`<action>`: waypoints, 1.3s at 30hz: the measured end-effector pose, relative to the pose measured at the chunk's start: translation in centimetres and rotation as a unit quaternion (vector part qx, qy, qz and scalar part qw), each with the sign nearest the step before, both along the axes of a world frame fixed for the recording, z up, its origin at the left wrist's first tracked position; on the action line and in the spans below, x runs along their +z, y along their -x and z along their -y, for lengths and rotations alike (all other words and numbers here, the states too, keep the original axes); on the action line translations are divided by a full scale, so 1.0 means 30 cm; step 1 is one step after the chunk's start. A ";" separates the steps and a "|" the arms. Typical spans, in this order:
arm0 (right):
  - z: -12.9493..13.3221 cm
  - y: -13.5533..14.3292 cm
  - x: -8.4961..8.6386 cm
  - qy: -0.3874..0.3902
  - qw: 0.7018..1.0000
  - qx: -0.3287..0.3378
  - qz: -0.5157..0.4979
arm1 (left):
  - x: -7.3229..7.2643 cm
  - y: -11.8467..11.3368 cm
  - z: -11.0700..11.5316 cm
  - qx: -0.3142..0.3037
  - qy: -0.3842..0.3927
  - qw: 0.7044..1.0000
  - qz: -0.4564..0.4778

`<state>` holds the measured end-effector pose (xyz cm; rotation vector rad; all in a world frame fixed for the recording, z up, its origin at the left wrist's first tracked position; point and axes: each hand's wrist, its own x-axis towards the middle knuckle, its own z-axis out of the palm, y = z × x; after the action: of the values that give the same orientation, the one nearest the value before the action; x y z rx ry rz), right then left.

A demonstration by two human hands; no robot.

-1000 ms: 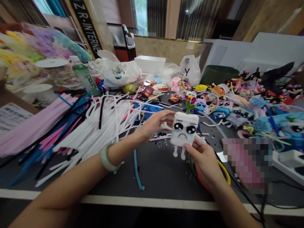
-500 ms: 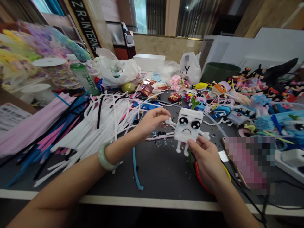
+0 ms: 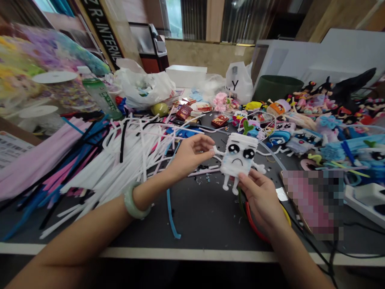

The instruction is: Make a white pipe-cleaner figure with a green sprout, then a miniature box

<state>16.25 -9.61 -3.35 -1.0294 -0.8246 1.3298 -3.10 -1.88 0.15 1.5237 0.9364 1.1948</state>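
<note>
Fingers of the right hand point(image 3: 261, 194) are pinched on the bottom corner of a white doll point(image 3: 239, 156) with big eyes and a sad mouth. Fingers of the left hand point(image 3: 197, 154) are bent around the end of the doll's arm at nine o'clock; I cannot tell if they squeeze it. The doll is held up over the grey counter point(image 3: 204, 224), with a green sprout point(image 3: 247, 127) on top.

Going out from the doll, a red loop point(image 3: 254, 226) and a yellow loop point(image 3: 287, 214) show beside the right hand, near five o'clock. The white front edge point(image 3: 186, 253) of the counter runs along six o'clock. Most of the open room is between six and eight o'clock, with one blue strip point(image 3: 171, 214) at eight. Toward nine o'clock, a big pile of white fuzzy sticks point(image 3: 120, 168) fills the space. At four o'clock lies a flat pink thing point(image 3: 313, 204), blurred into squares. Small dolls point(image 3: 303, 140) crowd two o'clock.

Farther back, a green bottle point(image 3: 100, 94) leans at ten o'clock. Between ten and eleven, a white plastic bag point(image 3: 147, 88) is open, with greenish things inside. A white box point(image 3: 186, 76) sits at eleven. At one o'clock is a dark green tub point(image 3: 278, 88); its inside is hidden.
</note>
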 end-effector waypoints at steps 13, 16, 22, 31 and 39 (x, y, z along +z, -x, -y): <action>0.005 0.003 -0.013 -0.013 1.000 0.006 0.009 | -0.004 -0.033 0.052 0.078 0.005 0.997 -0.006; 0.007 0.004 -0.014 -0.021 1.000 0.005 0.021 | -0.005 -0.039 0.063 0.090 -0.002 0.996 -0.019; 0.010 0.006 -0.011 -0.024 0.997 0.021 0.066 | -0.025 -0.038 0.068 0.144 -0.042 0.984 -0.099; 0.018 0.006 -0.006 -0.025 0.995 0.023 0.095 | -0.047 -0.051 0.074 0.140 -0.039 0.983 -0.114; 0.016 0.005 -0.006 -0.034 0.997 -0.042 0.045 | -0.029 -0.044 0.042 0.055 0.009 0.998 -0.011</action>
<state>16.08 -10.10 -3.54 -1.0647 -0.8786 1.1827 -1.78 -3.15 -0.71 1.4903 1.0544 1.2450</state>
